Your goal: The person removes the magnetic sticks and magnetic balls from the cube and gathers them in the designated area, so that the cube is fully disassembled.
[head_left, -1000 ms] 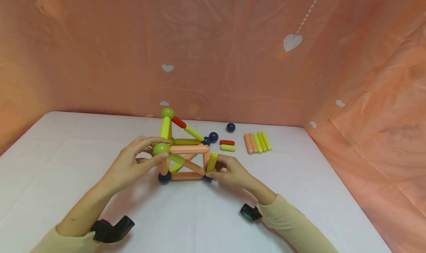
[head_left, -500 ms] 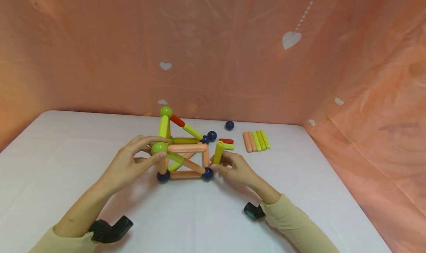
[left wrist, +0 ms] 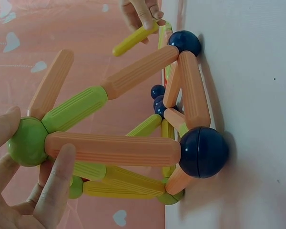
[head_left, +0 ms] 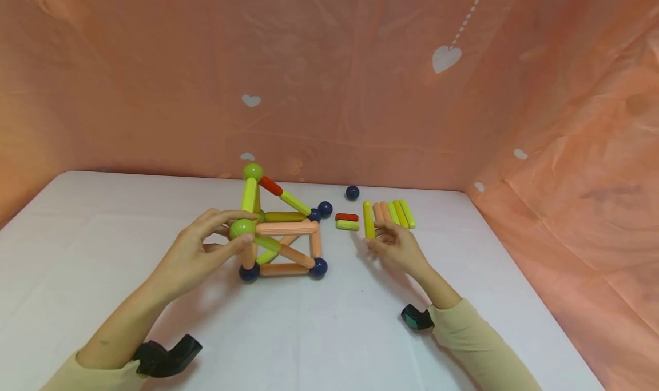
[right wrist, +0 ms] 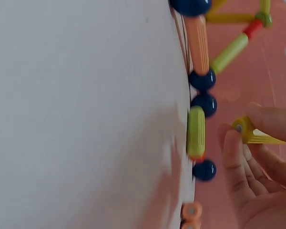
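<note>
A frame of sticks and balls stands on the table, with green balls above and dark blue balls [head_left: 318,268] at its lower front corners. My left hand [head_left: 198,256] grips its front green ball [head_left: 242,228] between thumb and fingers; in the left wrist view that green ball [left wrist: 28,142] joins orange and green sticks. To the right of the frame, my right hand [head_left: 401,249] pinches a yellow stick [head_left: 368,219] upright, beside the row of loose sticks. The right wrist view shows the yellow stick [right wrist: 262,137] between the thumb and fingertips, apart from the frame.
Several orange, green and yellow sticks [head_left: 404,212] lie in a row at the right. A short red stick [head_left: 347,216] and a short green stick [head_left: 347,225] lie behind the frame's right side, near a loose dark blue ball [head_left: 352,192]. A pink cloth hangs behind the table.
My right hand has moved right, away from the frame's lower right corner, carrying the yellow stick towards the row of sticks. My left hand keeps its grip on the green ball.
</note>
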